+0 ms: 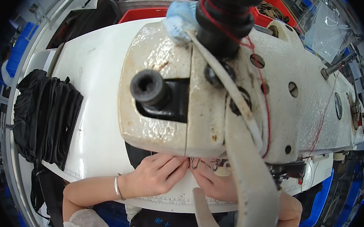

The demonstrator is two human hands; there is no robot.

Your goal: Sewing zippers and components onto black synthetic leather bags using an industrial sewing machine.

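Observation:
A cream sewing machine head [159, 133] with red thread fills the upper middle of the view. Just below it my left hand [158, 175], wearing a silver bracelet [118, 186], has curled fingers pinched together at the needle area, beside black fabric [133, 154]. My right hand [213, 183] is closed close beside it at the metal loops [194, 163], partly hidden behind a curved cream lever [252, 194]. What either hand's fingertips hold is hidden or too small to make out.
A stack of pleated black fabric pieces [44, 120] lies on the white table [95, 86] at left. Red bins [272, 1] with dark items stand behind the machine. Blue bins [20, 47] are at far left, and clear plastic [320, 32] hangs at back right.

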